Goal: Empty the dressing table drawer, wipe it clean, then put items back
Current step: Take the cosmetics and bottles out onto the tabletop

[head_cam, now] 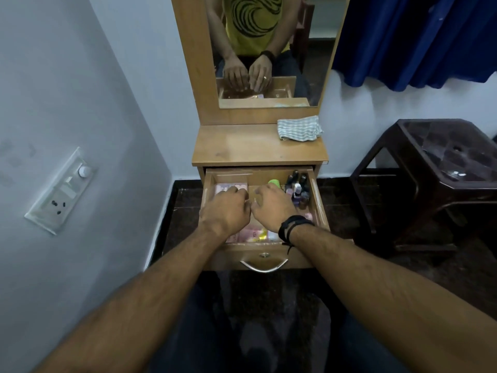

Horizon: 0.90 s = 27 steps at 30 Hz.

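Observation:
The wooden drawer (320, 203) of the dressing table is pulled out. Both hands are inside it, side by side with knuckles nearly touching. My left hand (228, 210) and my right hand (271, 207) have their fingers curled downward; what they grip is hidden. Several nail polish bottles (298, 187) stand at the drawer's back right beside a green item (274, 182). Pink packets lie at the back left (228, 187) and near the front (252, 235). A striped cloth (300, 128) lies folded on the table top (242, 146), at the right rear.
A mirror (317, 49) rises behind the table top and reflects my hands. A dark plastic stool (443, 162) stands to the right and a blue curtain (416, 36) hangs above it. A switchboard (63, 189) sits on the left wall. The drawer handle (263, 266) faces my knees.

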Each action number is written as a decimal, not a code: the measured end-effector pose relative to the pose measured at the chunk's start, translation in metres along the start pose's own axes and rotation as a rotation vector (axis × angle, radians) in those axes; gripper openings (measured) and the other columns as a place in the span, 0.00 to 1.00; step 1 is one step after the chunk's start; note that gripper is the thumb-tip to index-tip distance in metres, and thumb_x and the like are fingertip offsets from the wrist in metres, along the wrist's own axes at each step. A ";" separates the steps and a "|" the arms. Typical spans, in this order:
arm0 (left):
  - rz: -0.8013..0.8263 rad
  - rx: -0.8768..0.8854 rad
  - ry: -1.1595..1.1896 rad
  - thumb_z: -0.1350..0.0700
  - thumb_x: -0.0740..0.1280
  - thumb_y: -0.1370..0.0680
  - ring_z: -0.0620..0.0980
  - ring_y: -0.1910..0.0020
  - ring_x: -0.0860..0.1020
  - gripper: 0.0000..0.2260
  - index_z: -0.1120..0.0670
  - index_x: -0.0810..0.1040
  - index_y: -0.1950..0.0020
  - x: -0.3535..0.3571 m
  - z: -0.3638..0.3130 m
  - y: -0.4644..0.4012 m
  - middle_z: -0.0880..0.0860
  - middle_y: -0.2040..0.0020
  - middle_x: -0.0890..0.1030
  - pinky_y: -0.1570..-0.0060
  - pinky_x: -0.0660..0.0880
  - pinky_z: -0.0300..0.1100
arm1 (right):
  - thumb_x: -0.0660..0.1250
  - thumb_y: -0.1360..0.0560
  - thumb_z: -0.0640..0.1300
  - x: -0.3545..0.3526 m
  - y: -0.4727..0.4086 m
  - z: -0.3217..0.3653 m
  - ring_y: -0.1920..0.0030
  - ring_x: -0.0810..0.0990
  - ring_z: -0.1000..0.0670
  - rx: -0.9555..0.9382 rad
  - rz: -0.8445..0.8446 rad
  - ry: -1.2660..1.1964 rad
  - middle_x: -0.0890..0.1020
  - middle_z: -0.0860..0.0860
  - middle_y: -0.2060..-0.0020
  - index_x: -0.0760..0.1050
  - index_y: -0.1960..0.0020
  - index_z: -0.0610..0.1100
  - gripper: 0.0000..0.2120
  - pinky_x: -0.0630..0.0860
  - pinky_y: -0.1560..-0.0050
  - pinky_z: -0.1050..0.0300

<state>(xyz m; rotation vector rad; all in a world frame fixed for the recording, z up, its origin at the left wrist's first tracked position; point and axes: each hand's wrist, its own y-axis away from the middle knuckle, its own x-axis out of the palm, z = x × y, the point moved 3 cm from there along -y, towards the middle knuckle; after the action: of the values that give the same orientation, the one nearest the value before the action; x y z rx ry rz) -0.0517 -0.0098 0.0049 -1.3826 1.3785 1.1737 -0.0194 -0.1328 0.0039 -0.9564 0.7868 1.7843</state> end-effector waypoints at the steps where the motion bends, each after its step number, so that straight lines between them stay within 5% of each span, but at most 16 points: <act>1: 0.022 -0.018 -0.004 0.47 0.56 0.18 0.55 0.39 0.75 0.16 0.51 0.76 0.36 0.005 0.005 -0.005 0.52 0.38 0.78 0.50 0.75 0.50 | 0.61 0.23 0.44 0.006 -0.008 -0.001 0.39 0.76 0.42 0.016 0.030 0.005 0.74 0.44 0.36 0.74 0.36 0.41 0.17 0.73 0.38 0.50; 8: 0.141 -0.103 -0.042 0.48 0.57 0.18 0.55 0.43 0.76 0.14 0.51 0.74 0.36 0.028 0.021 -0.027 0.52 0.39 0.76 0.51 0.77 0.56 | 0.62 0.23 0.43 0.037 -0.048 -0.002 0.42 0.78 0.39 0.096 0.185 0.029 0.78 0.40 0.41 0.74 0.41 0.38 0.14 0.73 0.49 0.53; 16: 0.173 -0.087 -0.109 0.51 0.61 0.19 0.55 0.41 0.76 0.13 0.52 0.74 0.36 0.030 0.024 -0.049 0.53 0.38 0.75 0.57 0.69 0.50 | 0.61 0.20 0.44 0.050 -0.079 0.001 0.41 0.79 0.38 0.202 0.261 0.018 0.80 0.38 0.41 0.77 0.42 0.36 0.14 0.76 0.46 0.51; 20: 0.208 -0.077 -0.112 0.50 0.63 0.20 0.55 0.40 0.75 0.15 0.52 0.74 0.35 0.031 0.025 -0.050 0.53 0.38 0.75 0.56 0.69 0.50 | 0.61 0.20 0.44 0.057 -0.089 -0.002 0.53 0.80 0.41 0.339 0.258 -0.239 0.83 0.40 0.51 0.79 0.51 0.39 0.11 0.73 0.58 0.55; 27: 0.176 -0.041 -0.076 0.47 0.62 0.20 0.55 0.43 0.76 0.16 0.52 0.75 0.36 0.038 0.032 -0.050 0.53 0.39 0.75 0.47 0.77 0.53 | 0.58 0.20 0.41 0.055 -0.089 -0.005 0.71 0.66 0.50 0.694 0.323 -0.748 0.69 0.47 0.70 0.68 0.65 0.43 0.15 0.64 0.67 0.57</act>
<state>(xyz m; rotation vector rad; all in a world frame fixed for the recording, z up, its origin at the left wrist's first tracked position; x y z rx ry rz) -0.0050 0.0156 -0.0414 -1.2511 1.4526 1.3615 0.0500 -0.0811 -0.0555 0.3034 0.9772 1.7408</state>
